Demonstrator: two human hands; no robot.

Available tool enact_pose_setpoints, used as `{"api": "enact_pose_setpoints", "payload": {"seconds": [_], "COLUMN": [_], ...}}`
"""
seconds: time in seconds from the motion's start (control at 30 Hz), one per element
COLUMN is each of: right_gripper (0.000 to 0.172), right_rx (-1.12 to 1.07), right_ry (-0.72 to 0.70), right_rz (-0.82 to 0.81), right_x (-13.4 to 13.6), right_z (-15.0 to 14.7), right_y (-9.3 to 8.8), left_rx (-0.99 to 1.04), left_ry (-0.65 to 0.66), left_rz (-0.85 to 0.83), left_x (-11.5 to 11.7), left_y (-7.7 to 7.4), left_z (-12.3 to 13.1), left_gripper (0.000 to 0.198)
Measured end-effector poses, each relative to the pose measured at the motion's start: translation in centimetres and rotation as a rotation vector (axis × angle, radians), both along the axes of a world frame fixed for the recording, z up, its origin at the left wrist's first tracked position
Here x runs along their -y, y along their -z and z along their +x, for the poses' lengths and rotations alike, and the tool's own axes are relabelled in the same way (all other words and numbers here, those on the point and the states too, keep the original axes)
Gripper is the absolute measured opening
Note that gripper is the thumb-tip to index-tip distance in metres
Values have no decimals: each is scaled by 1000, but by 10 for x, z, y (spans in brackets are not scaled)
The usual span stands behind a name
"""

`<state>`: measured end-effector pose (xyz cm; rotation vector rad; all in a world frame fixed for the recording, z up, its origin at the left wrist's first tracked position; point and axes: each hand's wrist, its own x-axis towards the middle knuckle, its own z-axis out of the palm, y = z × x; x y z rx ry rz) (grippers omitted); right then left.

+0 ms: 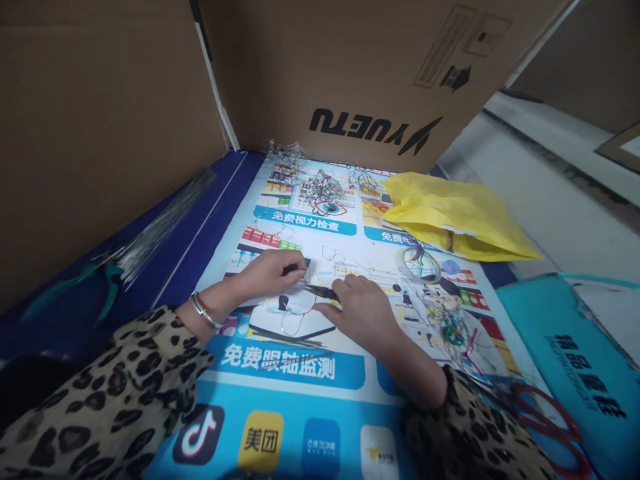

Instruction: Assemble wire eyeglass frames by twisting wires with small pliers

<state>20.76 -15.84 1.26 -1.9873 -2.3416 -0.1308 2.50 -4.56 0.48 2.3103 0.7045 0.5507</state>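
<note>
Over the printed poster sheet [320, 380], my two hands are close together. My left hand [277, 272] is closed in a pinch on a thin wire [293, 332], part of which appears bent into a loop below the fingers. My right hand [367, 310] grips dark, pointed tweezers [323, 291], their tips reaching to the wire beside my left fingertips. Fingers hide the tweezers' rear end. Several thin dark rods [300, 341] lie just below the hands, and bent wire pieces [334, 257] lie beyond them.
Cardboard walls [350, 80] stand behind and left. A wire bundle [165, 223] and teal-handled pliers [113, 290] lie left. Tangled wires [323, 190] lie at the back. Rightward are a yellow bag [450, 210], tape roll [437, 272], green wire [453, 331], red-handled scissors [550, 437] and teal bag [550, 327].
</note>
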Motion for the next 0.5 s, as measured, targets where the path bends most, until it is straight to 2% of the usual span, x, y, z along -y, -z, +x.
{"api": "enact_pose_setpoints", "payload": {"seconds": [0.27, 0.5], "right_gripper": [42, 20], "right_rx": [10, 11], "right_ry": [0, 85], "right_rz": [-17, 36], "right_x": [1, -5], "right_z": [-2, 9], "right_y": [-2, -1], "left_rx": [-10, -12], "left_ry": [5, -6], "left_rz": [-15, -26], "left_x": [0, 0], "left_y": [-1, 1], "left_z": [0, 0], "left_gripper": [8, 8]}}
